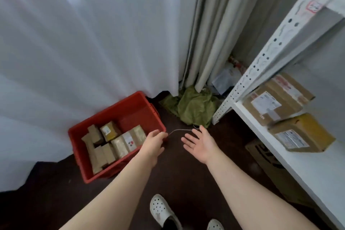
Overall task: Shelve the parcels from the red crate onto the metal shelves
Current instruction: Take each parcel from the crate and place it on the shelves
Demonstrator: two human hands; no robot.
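Red crate [130, 106] sits on the dark floor [186, 175], left of the person & tight against the white curtain [93, 43]. Inside it approx. half a dozen brown parcels [119, 144] are packed toward the near & left side, a couple w/ white labels facing up; the far right corner shows bare red bottom. Left hand [154, 141] is down at the crate's right-hand corner, back of the hand up, fingers curled over at the rim, right where a thin pale cord [179, 130] begins. Can't tell if they're gripping the rim or pinching the cord. The cord runs along the floor toward a crumpled green bag [196, 106] lying at the foot of the grey curtain [224, 24]. Right hand [200, 143] hangs over the floor, apart from the crate, palm up, fingers [187, 140] straight & spread, holding nothing. The white metal shelves [298, 166] stand on the person's right, perforated post [261, 65] at the front corner. On the low board, two cardboard parcels w/ labels: far parcel [276, 101] & near parcel [300, 134], just beside each other. A cardboard box [265, 157] sits on the floor under that board. White clogs [161, 211] show at the bottom.
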